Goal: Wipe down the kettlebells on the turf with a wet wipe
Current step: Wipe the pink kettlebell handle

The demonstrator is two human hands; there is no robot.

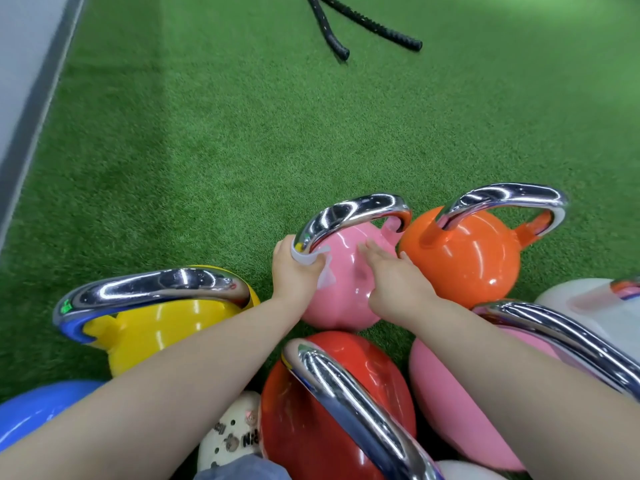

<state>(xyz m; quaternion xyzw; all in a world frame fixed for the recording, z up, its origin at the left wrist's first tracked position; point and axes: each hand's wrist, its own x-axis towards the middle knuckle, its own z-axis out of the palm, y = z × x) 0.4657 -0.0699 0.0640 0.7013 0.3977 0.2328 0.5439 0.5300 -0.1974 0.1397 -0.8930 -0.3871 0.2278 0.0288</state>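
Gripping the white wet wipe (313,263) around the chrome handle (349,216) of the pink kettlebell (346,282) on the green turf (214,161), the left hand (294,271) is curling tight while the right hand (394,275) is lying flat-fingered on the pink body, beside the orange kettlebell (464,258).

Kettlebells (346,292) clustered on turf (242,133)

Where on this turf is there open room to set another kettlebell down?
Wide bare turf lies beyond the pink kettlebell and orange kettlebell, up to the black ropes and grey edge strip. Near the person, the yellow kettlebell and red kettlebell crowd together.
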